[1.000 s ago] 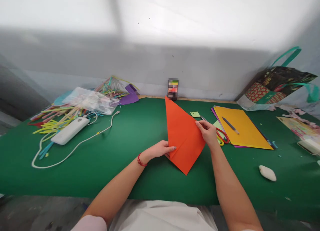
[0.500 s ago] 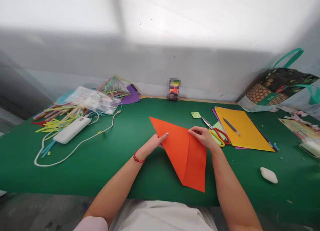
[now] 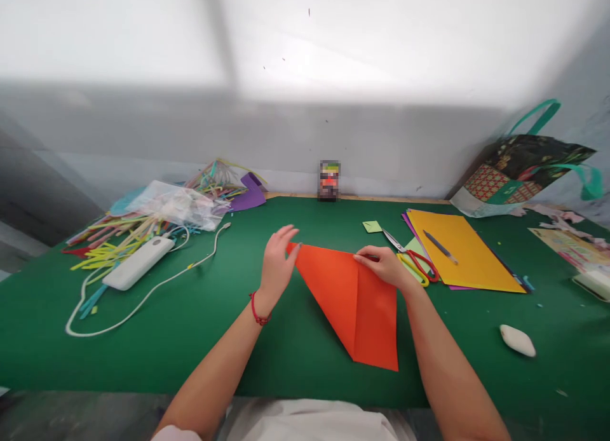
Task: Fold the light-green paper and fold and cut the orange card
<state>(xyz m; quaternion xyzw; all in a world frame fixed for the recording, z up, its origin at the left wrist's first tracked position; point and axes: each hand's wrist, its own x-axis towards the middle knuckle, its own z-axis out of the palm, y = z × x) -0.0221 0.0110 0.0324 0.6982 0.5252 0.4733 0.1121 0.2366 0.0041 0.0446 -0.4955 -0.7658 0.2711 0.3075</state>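
A sheet of orange paper [image 3: 336,295], with a crease and a slanted folded side, lies tilted over the green table. My right hand [image 3: 384,264] pinches its top edge near the crease, thumb and fingertips together. At the paper's left corner is my left hand [image 3: 280,263], palm turned inward and fingers apart. Its thumb is at the corner; I cannot tell whether it presses on the paper. Just right of my right hand lie scissors [image 3: 419,266] with red and yellow handles, over a light green paper piece.
Yellow sheets [image 3: 469,253] with a grey pen [image 3: 439,246] lie to the right, near a white rounded object [image 3: 517,340]. A bag [image 3: 515,174] stands at the back right. On the left are a white power bank [image 3: 138,263] with its cable, and coloured paper strips [image 3: 109,244].
My left hand has let go of the paper's left side and moved up and left to its corner, fingers spreading. My right hand keeps its pinch on the top edge.
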